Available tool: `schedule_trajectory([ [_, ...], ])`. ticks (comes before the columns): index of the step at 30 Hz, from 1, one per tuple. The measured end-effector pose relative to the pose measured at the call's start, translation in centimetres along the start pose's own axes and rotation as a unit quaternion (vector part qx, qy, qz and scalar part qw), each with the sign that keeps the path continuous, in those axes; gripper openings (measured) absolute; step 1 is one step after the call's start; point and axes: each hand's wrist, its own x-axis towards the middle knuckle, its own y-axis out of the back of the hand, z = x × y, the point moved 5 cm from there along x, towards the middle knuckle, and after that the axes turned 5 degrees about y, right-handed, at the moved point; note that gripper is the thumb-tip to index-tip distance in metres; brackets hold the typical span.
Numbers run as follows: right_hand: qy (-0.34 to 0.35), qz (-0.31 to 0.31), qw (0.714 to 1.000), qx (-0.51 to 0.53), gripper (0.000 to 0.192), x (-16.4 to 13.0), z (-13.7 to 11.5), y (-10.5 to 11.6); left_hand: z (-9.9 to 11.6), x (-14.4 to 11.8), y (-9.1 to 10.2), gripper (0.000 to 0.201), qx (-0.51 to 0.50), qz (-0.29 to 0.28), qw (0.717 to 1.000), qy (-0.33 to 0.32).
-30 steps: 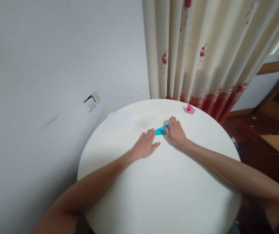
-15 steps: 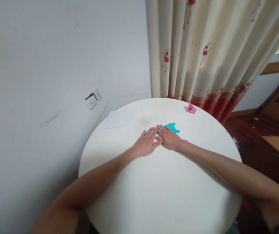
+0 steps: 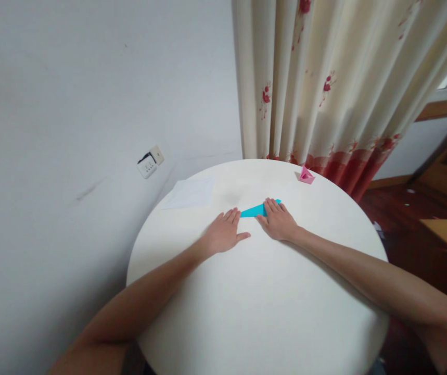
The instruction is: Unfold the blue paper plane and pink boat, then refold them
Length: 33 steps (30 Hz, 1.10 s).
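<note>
A folded piece of blue paper [image 3: 253, 211] lies flat on the white round table [image 3: 262, 302], its long shape narrowing to a point at the left. Flat over its left tip rests my left hand [image 3: 224, 230], fingers stretched and thumb out to the side. My right hand [image 3: 278, 221] presses down on the wider right part with extended fingers, hiding much of it. A small corner of blue shows beyond the right fingertips. Neither hand grips anything.
A pink folded paper piece [image 3: 306, 175] stands near the table's far right edge. White paper sheets [image 3: 189, 193] lie at the far left. The wall with a socket [image 3: 147, 166] rises on the left, and a patterned curtain [image 3: 309, 94] hangs behind the table.
My hands, close together before, have slid apart along the blue paper, the left one leftward and the right one rightward. The middle of the paper now shows between them.
</note>
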Motion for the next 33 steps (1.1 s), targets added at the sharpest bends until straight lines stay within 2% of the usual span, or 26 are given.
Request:
schedule_trajectory([
  [5,-0.065,-0.004,0.998,0.011,0.081,0.1,1.4,-0.1,-0.5,-0.8,0.5,0.09,0.03,-0.018,0.997,0.066],
  [8,-0.095,-0.001,0.995,0.013,0.083,0.2,2.0,0.1,-0.5,-0.9,0.6,0.093,0.062,-0.037,0.994,0.082],
  [12,-0.116,0.004,0.993,0.011,0.085,0.2,2.2,0.2,-0.5,-1.0,0.7,0.094,0.086,-0.043,0.992,0.088],
  [15,-0.119,0.01,0.993,0.012,0.084,0.1,2.2,0.0,-1.4,-1.3,1.1,0.094,0.086,-0.037,0.988,0.126],
  [18,-0.124,0.033,0.992,0.014,0.083,0.1,2.2,0.2,-3.1,-1.1,2.0,0.086,0.079,-0.002,0.983,0.164],
  [20,-0.118,0.073,0.99,0.008,0.082,0.2,2.0,0.9,-4.1,-0.5,2.9,0.073,0.062,0.065,0.981,0.171],
  [23,-0.07,0.137,0.988,-0.001,0.074,0.3,1.1,2.3,-3.9,0.7,3.3,0.052,-0.005,0.157,0.983,0.1],
  [26,0.014,0.148,0.989,0.016,0.066,0.4,-0.5,2.9,-2.3,1.8,2.1,0.045,-0.08,0.172,0.982,0.001],
  [28,0.079,0.118,0.989,0.036,0.064,0.4,-1.6,2.6,-1.0,2.1,1.0,0.043,-0.109,0.161,0.98,-0.05],
  [30,0.131,0.071,0.987,0.052,0.062,0.2,-2.4,1.9,-0.2,2.2,0.1,0.043,-0.123,0.154,0.978,-0.073],
  [33,0.156,0.009,0.986,0.062,0.063,0.1,-2.9,0.9,0.3,2.2,-0.4,0.043,-0.116,0.15,0.979,-0.076],
])
